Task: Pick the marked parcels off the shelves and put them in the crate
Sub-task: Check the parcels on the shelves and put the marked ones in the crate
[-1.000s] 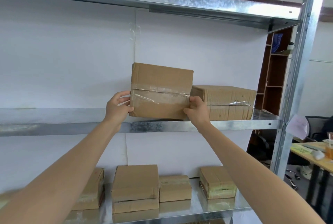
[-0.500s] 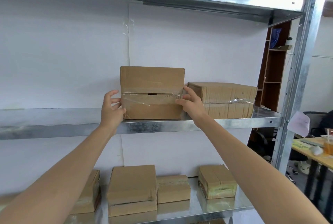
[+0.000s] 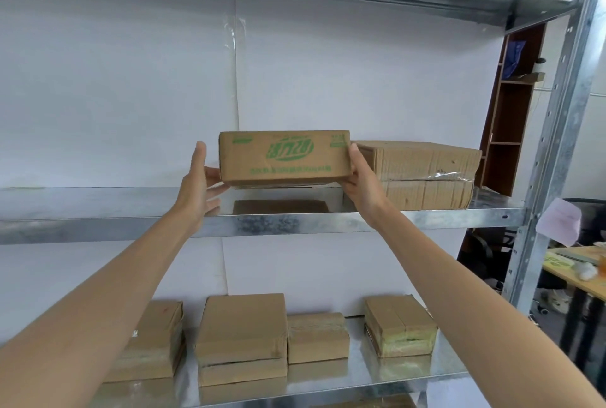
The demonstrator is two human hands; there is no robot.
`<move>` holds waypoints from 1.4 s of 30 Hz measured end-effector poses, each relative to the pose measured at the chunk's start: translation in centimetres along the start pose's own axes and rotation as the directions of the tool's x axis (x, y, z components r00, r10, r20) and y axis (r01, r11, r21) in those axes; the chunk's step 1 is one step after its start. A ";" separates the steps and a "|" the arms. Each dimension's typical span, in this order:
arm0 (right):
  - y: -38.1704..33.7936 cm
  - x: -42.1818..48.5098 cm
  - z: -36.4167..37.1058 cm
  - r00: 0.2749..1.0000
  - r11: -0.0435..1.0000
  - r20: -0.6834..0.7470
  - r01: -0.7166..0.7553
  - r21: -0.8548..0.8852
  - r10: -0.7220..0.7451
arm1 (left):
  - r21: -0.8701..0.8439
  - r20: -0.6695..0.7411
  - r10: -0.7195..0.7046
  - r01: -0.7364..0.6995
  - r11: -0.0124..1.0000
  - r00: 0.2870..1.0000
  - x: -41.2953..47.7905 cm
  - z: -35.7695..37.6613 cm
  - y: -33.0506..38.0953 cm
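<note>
Shelf [image 3: 98, 202] open left of the held parcel [image 3: 283, 158]; corrugated box [image 3: 426, 174] crowds its right

A brown cardboard parcel with green printed lettering [image 3: 284, 158] hangs level just above the middle metal shelf [image 3: 98, 207], clear of it, between the left hand [image 3: 196, 187] and the right hand [image 3: 359, 184]. A larger taped corrugated cardboard box [image 3: 423, 174] rests just beside it. Four smaller taped brown parcels [image 3: 241, 335] sit in a row on the lower shelf [image 3: 410, 375].
</note>
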State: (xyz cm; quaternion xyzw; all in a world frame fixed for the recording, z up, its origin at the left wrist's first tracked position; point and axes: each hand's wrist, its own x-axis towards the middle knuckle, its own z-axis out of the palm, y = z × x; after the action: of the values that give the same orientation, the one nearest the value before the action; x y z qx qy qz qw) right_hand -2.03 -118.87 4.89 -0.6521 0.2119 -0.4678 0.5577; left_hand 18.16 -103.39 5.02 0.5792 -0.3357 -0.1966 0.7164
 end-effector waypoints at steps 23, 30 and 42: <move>-0.6 -1.4 -2.3 0.993 0.993 0.114 0.040 -0.108 -0.028 | 0.177 0.187 0.152 -0.185 0.967 0.971 -1.7 -1.7 3.3; 0.0 -2.1 -1.8 0.996 0.990 0.088 0.004 -0.142 0.008 | 0.121 0.209 0.107 -0.134 0.984 0.972 -2.7 -1.5 3.7; -0.6 -2.9 -1.2 1.000 0.998 0.018 -0.017 -0.068 0.019 | 0.131 0.179 0.052 -0.077 0.988 0.983 -2.8 -1.9 2.1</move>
State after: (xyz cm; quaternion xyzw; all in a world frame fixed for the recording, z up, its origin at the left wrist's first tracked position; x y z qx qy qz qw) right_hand -4.55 -116.96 4.26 -0.6732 0.2282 -0.4491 0.5413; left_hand 17.35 -99.63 6.13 0.5965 -0.4286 -0.1996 0.6486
